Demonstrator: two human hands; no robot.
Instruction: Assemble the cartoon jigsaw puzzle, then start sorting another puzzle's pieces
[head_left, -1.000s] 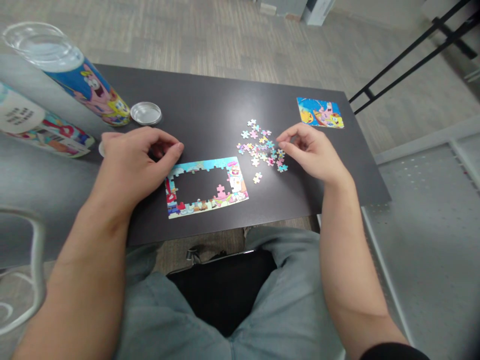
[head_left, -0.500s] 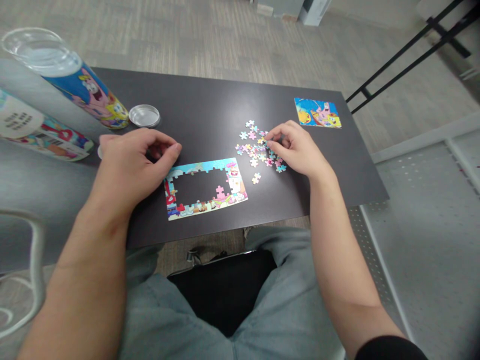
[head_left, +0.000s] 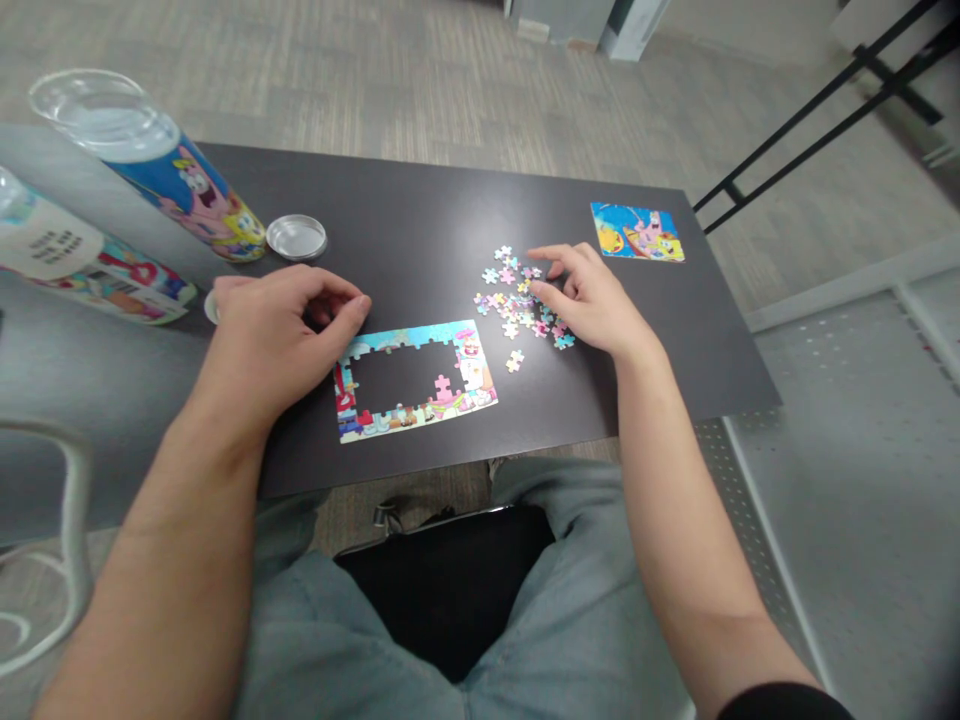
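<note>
A rectangular puzzle border (head_left: pixel 412 424) lies joined on the dark table, with a pink cluster of pieces fitted inside its lower right part. My left hand (head_left: pixel 289 325) rests at the border's upper left corner, fingers loosely curled and thumb tip against the index finger; no piece shows in it. To the right is a loose pile of small puzzle pieces (head_left: pixel 511 302). My right hand (head_left: pixel 589 300) hovers over the pile's right side, index finger stretched out and thumb apart. Nothing shows between them, though some pieces are hidden under this hand.
A blue cartoon picture card (head_left: pixel 637 232) lies at the table's far right. On the left stand a clear-topped cartoon canister (head_left: pixel 199 190) and a second printed canister (head_left: pixel 97 265), beside a round clear lid (head_left: pixel 297 238). The dark table (head_left: pixel 420 220) ends close to my lap.
My right index finger has lifted and straightened away from the thumb over the pile. The view has shifted slightly. My left hand stays by the border's corner.
</note>
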